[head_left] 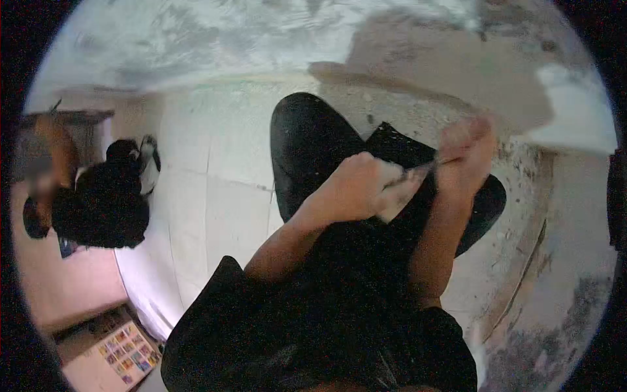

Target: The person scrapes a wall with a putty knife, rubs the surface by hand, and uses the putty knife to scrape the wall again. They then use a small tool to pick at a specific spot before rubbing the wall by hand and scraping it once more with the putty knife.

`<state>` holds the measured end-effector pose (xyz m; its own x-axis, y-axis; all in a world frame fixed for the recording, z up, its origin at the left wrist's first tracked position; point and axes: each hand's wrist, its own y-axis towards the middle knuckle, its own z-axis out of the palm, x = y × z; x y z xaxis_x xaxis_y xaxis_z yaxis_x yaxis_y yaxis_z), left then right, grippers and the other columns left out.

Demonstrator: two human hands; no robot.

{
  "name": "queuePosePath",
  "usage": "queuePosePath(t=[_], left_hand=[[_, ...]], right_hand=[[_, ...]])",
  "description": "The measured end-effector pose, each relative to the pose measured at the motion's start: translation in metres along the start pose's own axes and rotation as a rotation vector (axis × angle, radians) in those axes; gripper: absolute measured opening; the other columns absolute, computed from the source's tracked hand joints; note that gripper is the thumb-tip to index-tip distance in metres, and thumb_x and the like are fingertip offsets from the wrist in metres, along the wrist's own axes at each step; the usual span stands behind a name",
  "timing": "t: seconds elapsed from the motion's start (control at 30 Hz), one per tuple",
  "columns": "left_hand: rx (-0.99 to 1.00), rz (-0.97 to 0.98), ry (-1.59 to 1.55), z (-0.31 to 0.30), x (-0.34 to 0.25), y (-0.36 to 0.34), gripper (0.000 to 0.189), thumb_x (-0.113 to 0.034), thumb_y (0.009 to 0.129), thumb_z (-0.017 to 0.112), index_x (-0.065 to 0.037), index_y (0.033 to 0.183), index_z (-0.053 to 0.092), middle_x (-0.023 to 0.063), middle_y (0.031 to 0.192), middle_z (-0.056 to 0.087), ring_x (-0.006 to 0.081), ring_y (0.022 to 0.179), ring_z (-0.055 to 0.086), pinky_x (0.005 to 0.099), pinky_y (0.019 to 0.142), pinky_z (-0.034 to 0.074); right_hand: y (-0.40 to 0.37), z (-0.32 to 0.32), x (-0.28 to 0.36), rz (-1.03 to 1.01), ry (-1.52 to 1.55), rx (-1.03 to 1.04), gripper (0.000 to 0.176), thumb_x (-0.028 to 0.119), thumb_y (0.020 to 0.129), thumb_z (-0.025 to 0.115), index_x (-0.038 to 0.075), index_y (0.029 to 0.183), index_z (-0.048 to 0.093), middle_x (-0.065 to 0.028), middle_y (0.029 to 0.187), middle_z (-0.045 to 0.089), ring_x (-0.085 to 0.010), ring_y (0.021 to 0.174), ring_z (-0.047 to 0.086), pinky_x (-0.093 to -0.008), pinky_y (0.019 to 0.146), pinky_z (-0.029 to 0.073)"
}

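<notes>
Both of my hands are raised over my lap, above my dark-clothed legs (307, 140). My left hand (356, 186) is closed, its fingers pressed round a small pale piece (397, 196). On the right, my right hand (465, 153) is blurred by motion, and its fingers are hard to make out. A thin dark strip or tool (421, 171) seems to run between the two hands; its exact shape is smeared. Beneath them a black cloth or flat dark item (395, 144) lies across my lap.
Pale floor tiles (228, 176) surround my legs, with crumbs or debris near the stained wall (248, 46). Another person (101, 202) in dark clothing sits at the left. A sheet with small coloured pictures (130, 353) is at the lower left.
</notes>
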<state>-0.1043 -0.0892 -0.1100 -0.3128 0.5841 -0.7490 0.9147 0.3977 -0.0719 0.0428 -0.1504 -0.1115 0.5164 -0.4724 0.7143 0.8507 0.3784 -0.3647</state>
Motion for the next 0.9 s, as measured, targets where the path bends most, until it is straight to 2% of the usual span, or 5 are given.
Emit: queuePosePath(t=[0.07, 0.13, 0.5, 0.57, 0.9], left_hand=[[0.312, 0.003, -0.214, -0.007, 0.022, -0.028, 0.039, -0.039, 0.08, 0.055, -0.001, 0.072, 0.061, 0.0135, 0.059, 0.058, 0.0215, 0.05, 0.057, 0.0311, 0.049, 0.043], [0.16, -0.202, -0.23, -0.02, 0.049, -0.052, 0.039, -0.039, 0.081, 0.055, -0.001, 0.075, 0.062, 0.0105, 0.062, 0.06, 0.0167, 0.052, 0.057, 0.029, 0.05, 0.044], [-0.15, -0.349, -0.423, -0.03, 0.025, -0.01, 0.041, -0.037, 0.083, 0.054, 0.003, 0.072, 0.058, 0.0036, 0.058, 0.054, 0.0072, 0.056, 0.045, 0.0264, 0.052, 0.039], [-0.177, -0.321, -0.449, -0.025, 0.029, -0.004, 0.042, -0.037, 0.084, 0.053, 0.003, 0.071, 0.058, 0.0024, 0.059, 0.054, 0.0064, 0.056, 0.045, 0.0258, 0.053, 0.04], [-0.104, -0.433, -0.777, -0.018, 0.021, 0.043, 0.031, -0.032, 0.086, 0.052, -0.002, 0.088, 0.059, -0.0018, 0.062, 0.054, 0.0041, 0.05, 0.049, 0.0185, 0.039, 0.036]], right_hand=[[0.066, -0.038, 0.027, -0.535, -0.323, -0.058, 0.03, 0.024, 0.09, 0.039, 0.011, 0.064, 0.036, 0.0038, 0.051, 0.027, -0.0081, 0.041, 0.023, -0.0239, 0.035, 0.022], [0.081, -0.054, 0.086, -0.147, 0.146, 0.562, 0.029, 0.023, 0.089, 0.04, 0.012, 0.063, 0.036, 0.0036, 0.053, 0.028, -0.0089, 0.043, 0.026, -0.025, 0.039, 0.022], [0.061, -0.063, 0.01, -0.403, -0.944, 0.164, 0.023, 0.022, 0.086, 0.05, 0.0, 0.092, 0.052, -0.0097, 0.085, 0.054, -0.0186, 0.077, 0.051, -0.03, 0.07, 0.041], [0.053, -0.07, 0.01, -0.975, -1.479, 0.218, 0.029, 0.02, 0.084, 0.053, -0.001, 0.104, 0.051, -0.0144, 0.102, 0.053, -0.0244, 0.097, 0.049, -0.0346, 0.086, 0.037], [-0.03, -0.056, 0.002, -0.807, -1.238, 0.664, 0.04, 0.019, 0.072, 0.063, 0.005, 0.108, 0.051, -0.0158, 0.113, 0.049, -0.0354, 0.105, 0.045, -0.0439, 0.092, 0.032]])
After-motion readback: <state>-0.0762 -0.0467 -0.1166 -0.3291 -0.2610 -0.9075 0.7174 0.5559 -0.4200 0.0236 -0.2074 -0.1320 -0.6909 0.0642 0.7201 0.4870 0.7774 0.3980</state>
